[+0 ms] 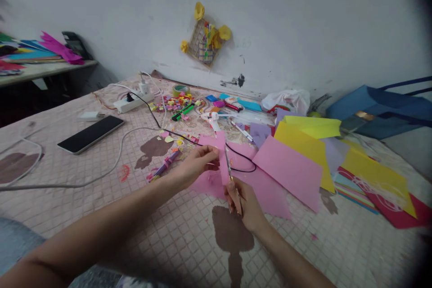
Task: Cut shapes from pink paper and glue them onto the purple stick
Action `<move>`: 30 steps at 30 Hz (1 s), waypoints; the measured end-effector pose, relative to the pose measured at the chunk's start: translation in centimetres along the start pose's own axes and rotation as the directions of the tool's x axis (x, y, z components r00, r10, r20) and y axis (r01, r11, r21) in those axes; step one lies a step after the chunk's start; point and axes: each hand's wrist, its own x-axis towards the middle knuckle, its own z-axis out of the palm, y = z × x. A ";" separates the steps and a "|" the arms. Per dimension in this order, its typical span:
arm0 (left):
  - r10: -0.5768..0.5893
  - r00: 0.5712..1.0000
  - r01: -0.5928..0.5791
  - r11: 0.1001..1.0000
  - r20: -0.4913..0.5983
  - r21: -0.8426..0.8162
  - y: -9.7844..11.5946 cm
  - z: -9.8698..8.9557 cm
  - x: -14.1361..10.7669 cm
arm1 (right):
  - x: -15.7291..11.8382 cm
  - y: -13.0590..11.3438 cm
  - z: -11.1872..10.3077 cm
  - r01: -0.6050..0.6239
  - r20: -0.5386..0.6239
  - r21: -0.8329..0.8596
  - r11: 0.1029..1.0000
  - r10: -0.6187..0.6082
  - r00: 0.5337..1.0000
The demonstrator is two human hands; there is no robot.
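My left hand (201, 162) pinches a narrow strip of pink paper (223, 162) between thumb and fingers. In my right hand (243, 200) is a pair of scissors (228, 164), its handles wrapped by my fingers and its blades pointing away from me along the strip's right edge. Whether the blades are parted is hard to make out. Beneath both hands lie larger pink paper pieces (270, 195), crossed by a thin black cable (248, 170). A white glue gun (213, 121) rests just beyond the strip.
Coloured sheets, among them a yellow sheet (300, 148), spread to the right near a blue bag (378, 110). Paper scraps (175, 101) and a green cutter (183, 111) lie behind. Left are a phone (91, 134), a power strip (133, 102) and a grey cable (118, 157).
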 end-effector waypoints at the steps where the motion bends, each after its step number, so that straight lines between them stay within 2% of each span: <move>1: 0.001 1.000 -0.001 1.000 -0.006 -0.004 0.1 -0.1 0.1 | 0.0 0.0 0.0 0.003 0.004 -0.004 1.000 -0.003 1.000; 14: -0.010 1.000 0.010 1.000 -0.010 -0.028 0.1 0.1 -0.1 | -0.3 0.0 0.0 0.046 0.027 -0.007 0.999 -0.046 0.999; 30: -0.017 1.000 0.016 0.999 -0.018 -0.051 0.3 0.4 -0.3 | -0.3 0.1 0.3 0.039 -0.016 -0.052 0.998 -0.040 0.999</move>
